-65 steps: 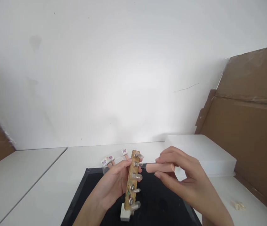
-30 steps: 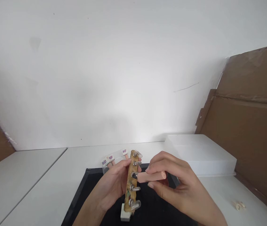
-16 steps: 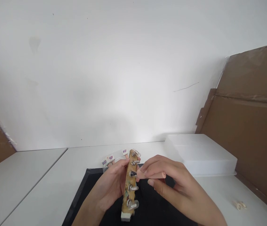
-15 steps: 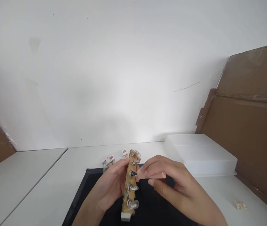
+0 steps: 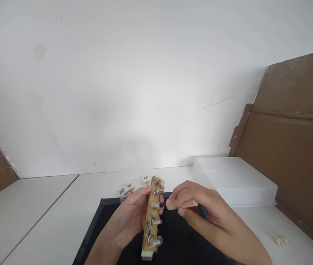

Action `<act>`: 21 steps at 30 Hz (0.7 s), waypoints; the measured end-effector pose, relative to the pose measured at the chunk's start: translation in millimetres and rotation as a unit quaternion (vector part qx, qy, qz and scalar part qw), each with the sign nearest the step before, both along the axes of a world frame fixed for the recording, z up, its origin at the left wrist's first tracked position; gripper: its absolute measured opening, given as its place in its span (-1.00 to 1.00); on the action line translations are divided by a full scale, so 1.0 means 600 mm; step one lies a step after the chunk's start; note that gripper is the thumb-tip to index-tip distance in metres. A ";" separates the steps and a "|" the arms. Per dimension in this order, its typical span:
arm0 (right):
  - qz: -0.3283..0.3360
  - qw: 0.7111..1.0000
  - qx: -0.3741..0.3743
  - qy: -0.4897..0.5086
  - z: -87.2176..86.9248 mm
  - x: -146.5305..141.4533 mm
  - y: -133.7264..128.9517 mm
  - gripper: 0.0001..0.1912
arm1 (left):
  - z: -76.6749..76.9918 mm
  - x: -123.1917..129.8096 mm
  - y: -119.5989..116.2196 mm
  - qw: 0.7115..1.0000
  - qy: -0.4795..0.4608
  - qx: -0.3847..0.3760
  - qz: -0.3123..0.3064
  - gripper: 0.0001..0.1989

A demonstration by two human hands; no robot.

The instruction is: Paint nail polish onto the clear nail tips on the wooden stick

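In my left hand (image 5: 135, 208) is a narrow wooden strip (image 5: 148, 235), gripped from behind and held tilted over the black mat. Several clear nail tips (image 5: 156, 241) stand out in a row along it on small metallic mounts. At the middle clear tip (image 5: 155, 205) a black end (image 5: 162, 205) shows; whether it belongs to the tip or to a tool, I cannot tell. Just right of it, my right hand (image 5: 206, 206) pinches a peach-coloured stick-like piece (image 5: 170, 205), partly hidden by its fingers.
Underneath is a black mat (image 5: 178, 239) on the white table (image 5: 40, 209). Behind my left hand lies a clear bag (image 5: 138, 182) with labelled pieces. A white box (image 5: 250, 184) stands at right, with small cream rings (image 5: 280, 241) nearer me. Cardboard (image 5: 291, 147) borders the right side.
My right hand has drawn slightly right with the peach-coloured piece, away from the wooden strip. The black end now sits farther right at the middle tip. My left hand stays nearly still.
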State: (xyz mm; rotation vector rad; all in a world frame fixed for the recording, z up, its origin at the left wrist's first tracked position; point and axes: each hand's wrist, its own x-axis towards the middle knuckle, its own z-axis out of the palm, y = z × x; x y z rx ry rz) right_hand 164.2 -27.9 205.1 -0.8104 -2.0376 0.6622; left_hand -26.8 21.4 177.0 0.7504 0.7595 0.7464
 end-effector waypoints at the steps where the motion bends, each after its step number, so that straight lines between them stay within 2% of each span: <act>1: 0.000 1.000 -0.004 -0.003 0.000 0.000 0.000 -0.68 | 0.000 0.000 0.000 1.000 0.000 0.000 0.000 -0.81; 6: -0.010 1.000 -0.014 -0.006 0.000 0.004 -0.003 -0.70 | -0.002 -0.002 0.002 1.000 0.012 0.001 0.002 -0.80; 11: -0.005 1.000 0.006 0.028 0.001 0.001 -0.005 -0.70 | -0.004 -0.004 0.003 1.000 0.010 0.006 -0.003 -0.79; 17: 0.022 0.996 0.039 0.078 -0.001 -0.013 -0.001 -0.66 | -0.008 0.000 0.002 1.000 0.000 -0.008 -0.003 -0.83; 21: 0.034 0.996 0.037 0.079 -0.001 -0.016 0.001 -0.72 | -0.011 0.001 0.002 1.000 -0.001 -0.006 -0.008 -0.81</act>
